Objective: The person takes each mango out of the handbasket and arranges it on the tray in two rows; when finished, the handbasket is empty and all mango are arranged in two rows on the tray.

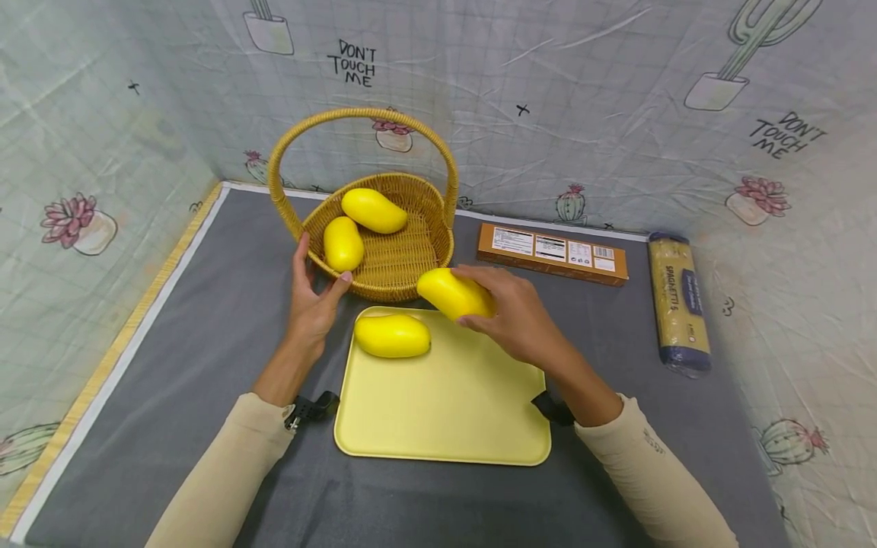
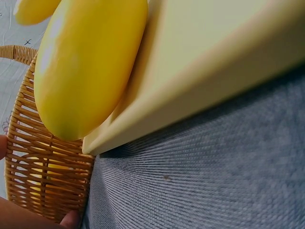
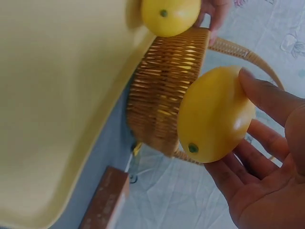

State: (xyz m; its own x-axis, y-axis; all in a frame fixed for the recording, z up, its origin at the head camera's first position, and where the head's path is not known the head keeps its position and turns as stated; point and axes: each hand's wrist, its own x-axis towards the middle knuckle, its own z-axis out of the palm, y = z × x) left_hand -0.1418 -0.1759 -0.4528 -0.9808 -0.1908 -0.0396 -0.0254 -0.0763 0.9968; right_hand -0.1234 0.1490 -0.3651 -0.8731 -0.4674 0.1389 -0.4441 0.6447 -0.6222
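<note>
Basket (image 1: 400, 262) stands nr table's (image 1: 171, 365) far edge, L of ctr, handle (image 1: 356, 113) up. It holds 2 mangoes: back mango (image 1: 374, 211) lies on a slant toward the rear wall; side mango (image 1: 344, 244) sits by the L wall, just behind the front rim. Woven floor shows to their R. Yellow also visible thru the weave in both wrist views.

L hand (image 1: 311, 312) is on the basket's front L side, thumb & fingers spread wide, thumb tip at the front rim, index up by the handle base.

R hand (image 1: 517, 316) has held mango (image 1: 452, 294) b/w thumb & fingers, a firm-looking grip across its R end; L end points at the basket's front R rim. Seen from the head cam it's over the tray's (image 1: 445, 403) far edge; can't tell if it touches the rim.

Tray is mid-table, far edge just beside the basket's front. On it: 1 tray mango (image 1: 392, 336), far L corner, lengthwise along the far edge.

Box (image 1: 548, 253) lies along table's far edge, R of basket, label side showing. Spaghetti pack (image 1: 678, 304) nr table's far R corner, lengthwise along the R edge.
</note>
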